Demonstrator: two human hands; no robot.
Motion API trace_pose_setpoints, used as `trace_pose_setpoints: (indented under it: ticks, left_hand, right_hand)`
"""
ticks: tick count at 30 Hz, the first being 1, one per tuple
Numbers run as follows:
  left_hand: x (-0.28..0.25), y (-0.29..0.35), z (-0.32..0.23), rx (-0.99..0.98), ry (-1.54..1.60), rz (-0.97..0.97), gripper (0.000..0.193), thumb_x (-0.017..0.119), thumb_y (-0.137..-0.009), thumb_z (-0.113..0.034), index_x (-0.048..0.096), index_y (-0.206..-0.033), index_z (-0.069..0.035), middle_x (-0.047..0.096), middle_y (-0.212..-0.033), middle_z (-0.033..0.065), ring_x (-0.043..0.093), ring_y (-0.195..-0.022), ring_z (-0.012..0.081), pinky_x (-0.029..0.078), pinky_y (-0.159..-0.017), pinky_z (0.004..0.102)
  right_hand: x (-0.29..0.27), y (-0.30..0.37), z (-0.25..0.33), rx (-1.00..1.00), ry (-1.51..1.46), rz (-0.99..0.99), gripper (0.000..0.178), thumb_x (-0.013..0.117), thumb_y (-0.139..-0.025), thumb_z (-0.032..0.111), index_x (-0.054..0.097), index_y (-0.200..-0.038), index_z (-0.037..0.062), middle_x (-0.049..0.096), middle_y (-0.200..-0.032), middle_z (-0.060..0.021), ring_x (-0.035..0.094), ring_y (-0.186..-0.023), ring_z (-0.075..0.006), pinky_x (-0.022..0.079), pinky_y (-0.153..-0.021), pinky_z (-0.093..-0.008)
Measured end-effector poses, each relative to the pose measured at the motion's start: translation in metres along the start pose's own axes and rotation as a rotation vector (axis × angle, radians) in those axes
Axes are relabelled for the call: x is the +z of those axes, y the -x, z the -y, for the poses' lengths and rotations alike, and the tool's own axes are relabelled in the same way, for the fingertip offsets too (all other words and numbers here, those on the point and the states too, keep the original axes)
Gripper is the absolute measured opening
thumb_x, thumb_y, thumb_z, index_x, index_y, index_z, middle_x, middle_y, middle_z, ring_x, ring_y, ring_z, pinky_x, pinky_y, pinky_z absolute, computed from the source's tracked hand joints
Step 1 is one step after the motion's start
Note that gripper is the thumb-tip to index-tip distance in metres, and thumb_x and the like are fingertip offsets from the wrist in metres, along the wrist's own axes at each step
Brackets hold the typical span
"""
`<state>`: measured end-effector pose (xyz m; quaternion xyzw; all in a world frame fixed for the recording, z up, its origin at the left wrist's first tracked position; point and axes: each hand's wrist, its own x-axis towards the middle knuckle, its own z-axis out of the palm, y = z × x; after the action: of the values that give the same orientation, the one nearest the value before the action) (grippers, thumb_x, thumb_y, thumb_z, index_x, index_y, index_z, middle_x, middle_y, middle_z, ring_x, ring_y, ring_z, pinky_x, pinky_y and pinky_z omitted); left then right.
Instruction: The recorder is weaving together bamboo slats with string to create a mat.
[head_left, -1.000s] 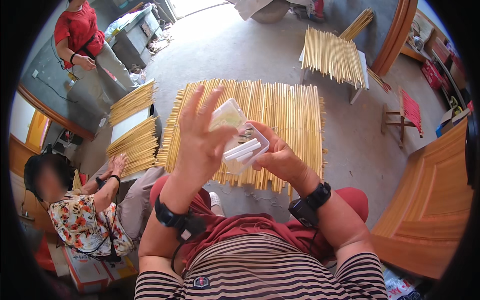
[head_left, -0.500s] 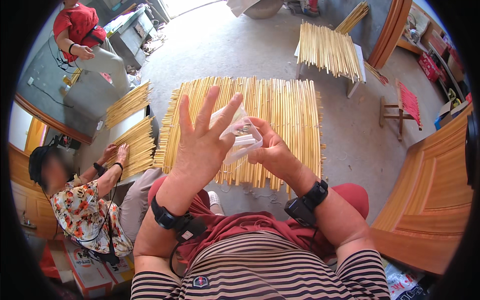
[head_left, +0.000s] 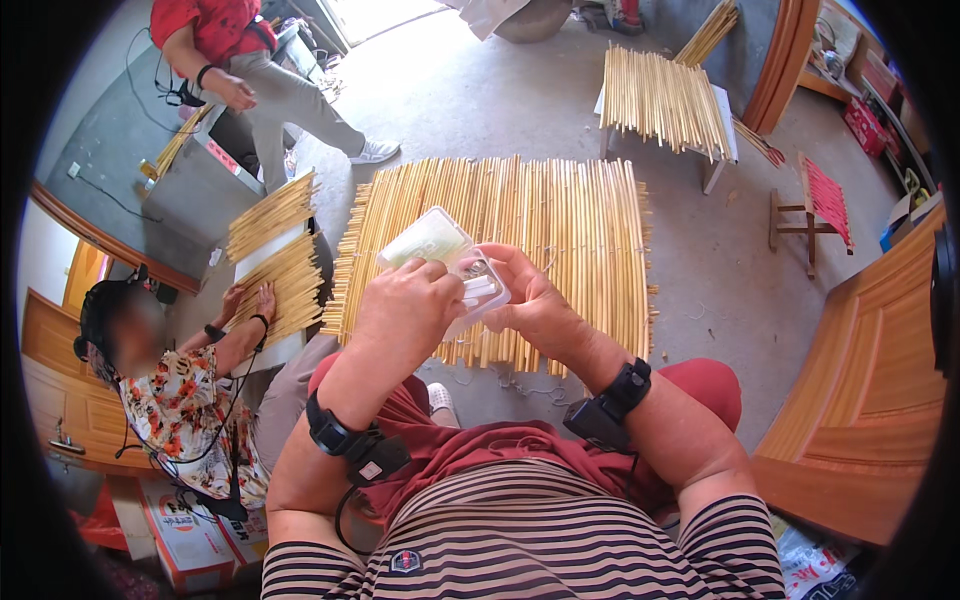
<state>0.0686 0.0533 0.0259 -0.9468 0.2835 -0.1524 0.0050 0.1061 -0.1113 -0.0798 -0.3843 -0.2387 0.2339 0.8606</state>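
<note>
My right hand (head_left: 530, 295) grips a small clear plastic box (head_left: 492, 308) by its right side. White pieces (head_left: 480, 288) and some small shiny bits, too small to name, lie inside it. The box's hinged lid (head_left: 425, 238) is flipped back to the left. Over the box's left edge, my left hand (head_left: 410, 305) is closed with its fingers curled together; what they pinch, if anything, is hidden. Below both hands spreads a mat of thin yellow sticks (head_left: 590, 250) tied side by side with string.
At left, a seated person (head_left: 190, 390) has both hands on more sticks (head_left: 285, 290). A standing person in red (head_left: 225, 50) is at the upper left. A white stand with sticks (head_left: 665, 105), a red-topped stool (head_left: 825, 205) and a wooden door (head_left: 860, 400) are on the right.
My left hand has gone from spread fingers to curled ones and lowered onto the box. Its lid now shows more fully. The standing person has stepped rightward.
</note>
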Motion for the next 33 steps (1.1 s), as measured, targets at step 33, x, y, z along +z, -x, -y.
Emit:
trace_pose_setpoints:
  ticks: [33]
  left_hand:
    - [-0.007,-0.174,0.185,-0.637,1.589,-0.776,0.008,0.054,-0.084,0.005,0.051,-0.092,0.003,0.060,-0.082,0.0127,0.062,-0.071,0.0214,0.056,-0.068,0.0297]
  right_hand:
    - [0.001,0.022,0.029,0.033,-0.105,-0.138,0.073,0.063,-0.070,-0.006,0.034,-0.136,0.0061,0.052,-0.121,-0.0053,0.055,-0.093,-0.0145,0.047,-0.065,-0.0233]
